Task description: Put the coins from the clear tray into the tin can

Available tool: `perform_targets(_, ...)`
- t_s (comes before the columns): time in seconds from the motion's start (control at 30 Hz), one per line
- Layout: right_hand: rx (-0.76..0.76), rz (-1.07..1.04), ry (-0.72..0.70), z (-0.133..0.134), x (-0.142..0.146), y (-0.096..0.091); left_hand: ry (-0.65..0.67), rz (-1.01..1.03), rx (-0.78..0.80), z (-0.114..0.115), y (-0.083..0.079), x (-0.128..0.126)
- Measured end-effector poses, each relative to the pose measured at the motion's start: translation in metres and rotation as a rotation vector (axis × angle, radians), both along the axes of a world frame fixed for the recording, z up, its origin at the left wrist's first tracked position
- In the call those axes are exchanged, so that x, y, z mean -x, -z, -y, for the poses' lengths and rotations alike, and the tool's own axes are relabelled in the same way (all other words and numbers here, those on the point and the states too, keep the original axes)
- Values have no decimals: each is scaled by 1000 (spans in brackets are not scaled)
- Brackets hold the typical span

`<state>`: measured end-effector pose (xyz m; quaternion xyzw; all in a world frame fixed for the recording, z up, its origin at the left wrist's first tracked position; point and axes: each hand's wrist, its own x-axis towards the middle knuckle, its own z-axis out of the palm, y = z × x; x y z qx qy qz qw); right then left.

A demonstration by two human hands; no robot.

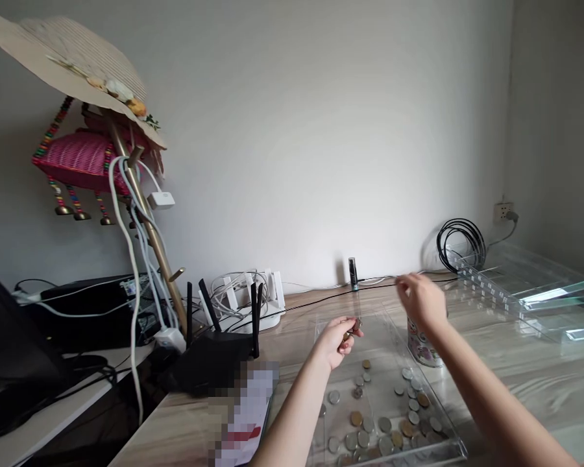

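My left hand (338,338) is closed around a few coins (357,325), whose edges show at the fingertips. Above the back end of a patterned tin (421,347), my right hand (422,299) is raised with its fingers bent together; what they pinch, if anything, I cannot make out. The hand hides the tin's top. Under my left hand lies a clear plastic tray (389,334). Many loose silver and brass-coloured coins (384,425) are scattered in it, thickest toward its near right corner.
At left stand a black router (219,357), a white router (272,298) and a stand (158,240) with a straw hat (78,58) and pink basket (78,155). A small black bottle (353,274), a cable coil (462,245) and clear acrylic boxes (530,292) sit behind.
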<state>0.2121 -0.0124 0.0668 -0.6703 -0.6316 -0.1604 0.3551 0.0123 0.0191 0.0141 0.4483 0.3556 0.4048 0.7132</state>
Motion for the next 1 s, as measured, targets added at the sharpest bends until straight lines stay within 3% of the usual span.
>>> perform_targets(0.07,92,-15,-250,6,31,15,-10,4,-51,6,4,-3)
perform_targets(0.13,219,-40,-411,8,54,32,-54,-10,-93,10,10,-6)
perform_targets(0.23,274,-90,-505,7,65,50,-68,-43,-95,12,15,-9)
perform_targets(0.3,252,-101,-536,6,61,52,-26,-52,-88,12,16,-9)
perform_targets(0.4,98,-77,-470,7,45,42,25,-67,-97,13,14,-7)
perform_targets(0.5,-137,-58,-254,9,20,27,1,-96,-91,13,12,-7)
perform_targets(0.57,-210,-64,-109,9,-1,18,9,-90,-48,13,12,-6)
perform_targets(0.7,-95,-84,58,4,-36,10,70,-16,116,9,13,-4)
perform_targets(0.8,-7,-53,111,0,-50,11,8,48,213,7,14,-2)
perform_targets(0.9,4,-25,117,-3,-58,14,-52,24,183,6,15,-2)
perform_targets(1.0,25,-64,102,-8,-65,17,-27,-19,98,7,14,-3)
